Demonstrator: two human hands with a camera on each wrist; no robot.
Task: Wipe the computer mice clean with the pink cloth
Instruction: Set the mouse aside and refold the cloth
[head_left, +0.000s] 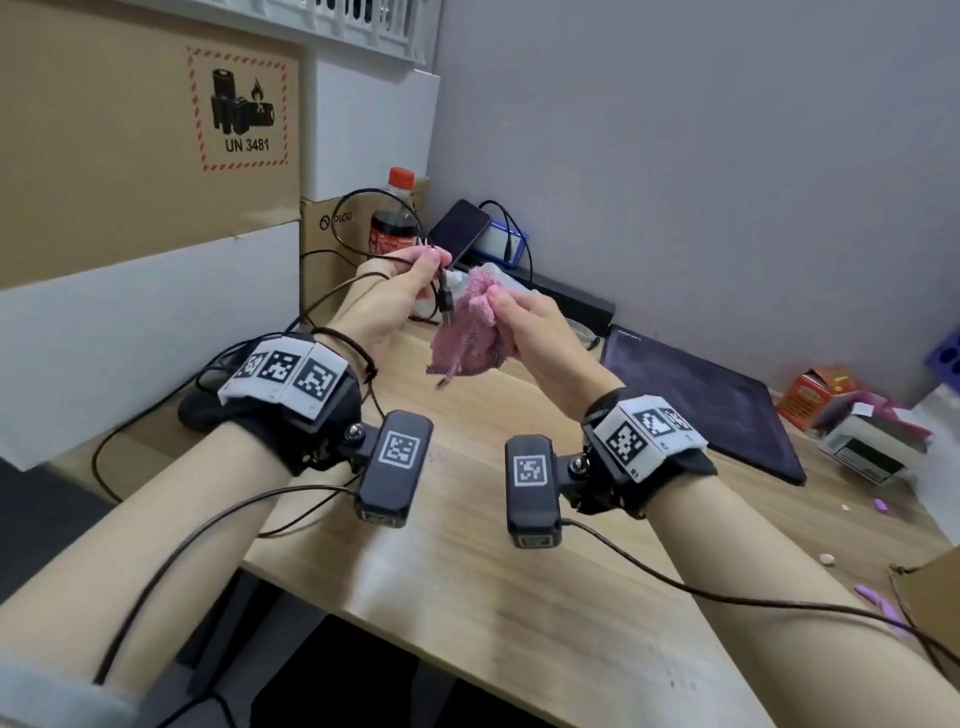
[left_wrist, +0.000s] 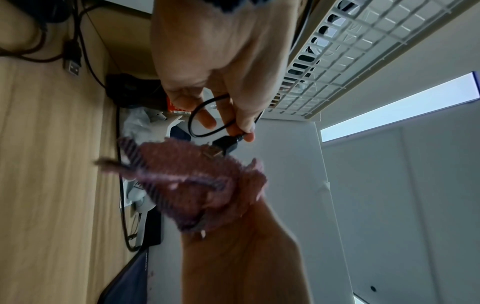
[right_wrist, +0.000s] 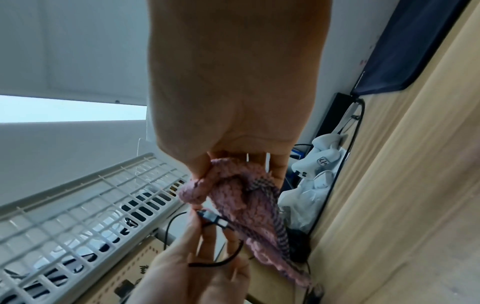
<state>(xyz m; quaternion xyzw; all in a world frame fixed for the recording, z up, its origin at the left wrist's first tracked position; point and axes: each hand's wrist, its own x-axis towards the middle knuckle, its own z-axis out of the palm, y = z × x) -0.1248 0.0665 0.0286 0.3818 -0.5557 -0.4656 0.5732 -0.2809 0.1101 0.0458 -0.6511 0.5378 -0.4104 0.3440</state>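
My left hand (head_left: 434, 262) is raised over the wooden table (head_left: 467, 561) and pinches a thin black cable (head_left: 363, 195) just behind its USB plug (head_left: 445, 307). The plug hangs down against the pink cloth (head_left: 467, 338), which my right hand (head_left: 498, 306) grips bunched up. The left wrist view shows my left hand's fingertips (left_wrist: 246, 133) on the cable, with the plug (left_wrist: 221, 147) touching the cloth (left_wrist: 187, 185). From the right wrist I see the cloth (right_wrist: 246, 205) and plug (right_wrist: 213, 220). A dark rounded shape, perhaps a mouse (head_left: 200, 410), lies half hidden behind my left wrist.
Cardboard boxes (head_left: 130, 130) line the left side. A cola bottle (head_left: 395, 218), a phone (head_left: 460, 234) and white plastic items (right_wrist: 317, 164) crowd the back corner. A dark mat (head_left: 701, 400) lies on the right, small cartons (head_left: 831, 405) beyond it. Another loose USB plug (left_wrist: 72, 65) lies on the table.
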